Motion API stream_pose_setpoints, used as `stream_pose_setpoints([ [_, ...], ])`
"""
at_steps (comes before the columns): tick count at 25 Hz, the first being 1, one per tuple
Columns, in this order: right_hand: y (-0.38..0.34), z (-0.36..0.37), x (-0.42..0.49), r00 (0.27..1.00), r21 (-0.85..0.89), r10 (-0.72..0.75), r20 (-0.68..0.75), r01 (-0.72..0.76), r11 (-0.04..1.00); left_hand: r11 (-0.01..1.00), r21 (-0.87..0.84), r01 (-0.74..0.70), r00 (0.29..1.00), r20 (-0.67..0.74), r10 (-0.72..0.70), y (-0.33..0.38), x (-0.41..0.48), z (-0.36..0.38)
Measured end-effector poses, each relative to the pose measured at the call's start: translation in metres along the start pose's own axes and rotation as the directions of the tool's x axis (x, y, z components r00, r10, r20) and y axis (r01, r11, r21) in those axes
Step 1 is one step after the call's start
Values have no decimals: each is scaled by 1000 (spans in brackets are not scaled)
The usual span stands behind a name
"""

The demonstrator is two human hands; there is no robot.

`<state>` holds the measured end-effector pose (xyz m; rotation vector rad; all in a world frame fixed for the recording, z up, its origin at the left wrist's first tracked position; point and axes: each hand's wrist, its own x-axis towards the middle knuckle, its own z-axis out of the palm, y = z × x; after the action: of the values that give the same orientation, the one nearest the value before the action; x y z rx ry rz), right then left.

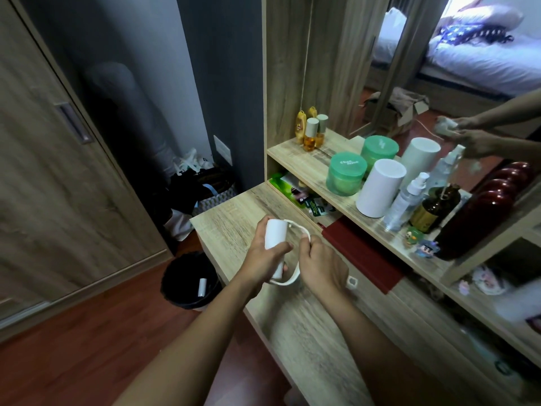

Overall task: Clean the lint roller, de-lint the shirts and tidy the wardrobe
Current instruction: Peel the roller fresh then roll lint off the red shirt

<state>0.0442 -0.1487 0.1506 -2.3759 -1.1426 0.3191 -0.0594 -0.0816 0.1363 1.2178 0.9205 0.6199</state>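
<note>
Above the wooden desk top (231,221) I hold a white lint roller (275,233). My left hand (265,256) grips the white roll, fingers wrapped around it. My right hand (320,263) pinches the roller's thin white curved handle frame (295,225) near its top; the frame loops down under the roll. A small white tube (202,287) lies inside the black bin (187,278) on the floor at the left of the desk. No shirts are in view. The wardrobe's sliding door (58,159) fills the left side.
The shelf (310,162) above the desk carries green jars (347,177), a white cylinder (380,187), spray bottles, a brown bottle and oil bottles (310,133). A dark red folder (366,256) lies on the desk. Bags (202,186) are piled in the corner. A mirror (456,68) reflects a bed.
</note>
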Motion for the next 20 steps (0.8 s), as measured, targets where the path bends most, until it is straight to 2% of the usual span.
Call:
stream_pose_setpoints([
  [6,-1,-3,1,995,82,-53,80,46,996,999,39,-27,999,-22,28,2,-6,-5],
  [10,-8,-1,-2,999,61,6,40,-9,998,998,43,-43,999,-14,43,2,-13,-6],
  [17,-15,4,-5,999,90,24,36,-28,996,989,122,-80,997,-4,81,2,-18,-13],
  [20,-18,3,-5,999,83,-35,36,32,996,974,197,-114,993,-18,119,5,-21,-15],
])
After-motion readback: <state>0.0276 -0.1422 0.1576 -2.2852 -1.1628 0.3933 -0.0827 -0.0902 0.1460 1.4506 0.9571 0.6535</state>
